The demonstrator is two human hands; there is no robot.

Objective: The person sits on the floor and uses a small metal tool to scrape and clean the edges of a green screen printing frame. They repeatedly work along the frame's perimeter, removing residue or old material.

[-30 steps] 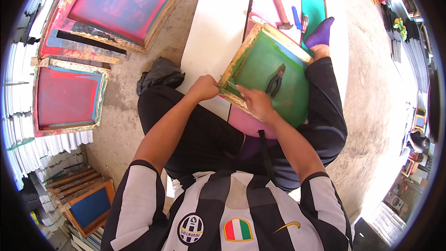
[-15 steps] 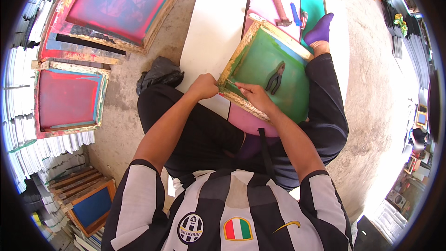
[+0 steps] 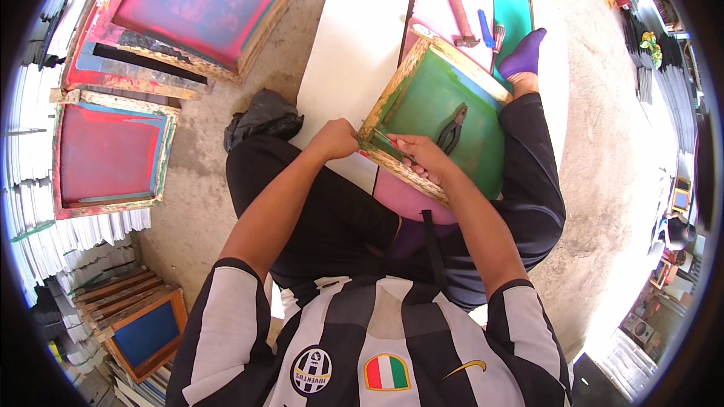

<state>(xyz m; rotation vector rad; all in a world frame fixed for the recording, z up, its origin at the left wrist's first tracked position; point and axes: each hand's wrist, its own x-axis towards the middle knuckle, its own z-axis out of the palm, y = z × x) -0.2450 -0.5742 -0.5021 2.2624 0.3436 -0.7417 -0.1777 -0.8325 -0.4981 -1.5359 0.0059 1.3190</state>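
We sit on a rough concrete floor (image 3: pixel 603 181) with a wooden screen frame (image 3: pixel 441 117) propped on our lap, at about one o'clock from the centre of the view. Its rails are pale, chipped wood, and the mesh stretched inside is smooth and green, with a thin blue strip along the far edge. Our left hand (image 3: pixel 335 139) is curled closed around the frame's near corner, at eleven o'clock from our right hand. Our right hand (image 3: pixel 422 157) is pinched narrow on a slim red-handled tool (image 3: pixel 397 147) laid against the inner edge of the near rail; what kind of tool it is we cannot tell. A pair of dark metal pliers (image 3: pixel 451 130) lies loose on the green mesh, just beside our right hand at two o'clock.

Beyond the frame, at twelve o'clock, a hammer (image 3: pixel 458 9) with a reddish wooden handle rests on a pale pink sheet, near a flat teal board (image 3: pixel 511 1). A long white board (image 3: pixel 354 45) runs off at eleven o'clock. At ten o'clock two larger frames with red, paint-stained mesh (image 3: pixel 105 152) lie on the floor, and a crumpled black bag (image 3: pixel 264 117) sits by our left knee. At seven o'clock a small blue-meshed frame (image 3: pixel 147 332) tops a stack.
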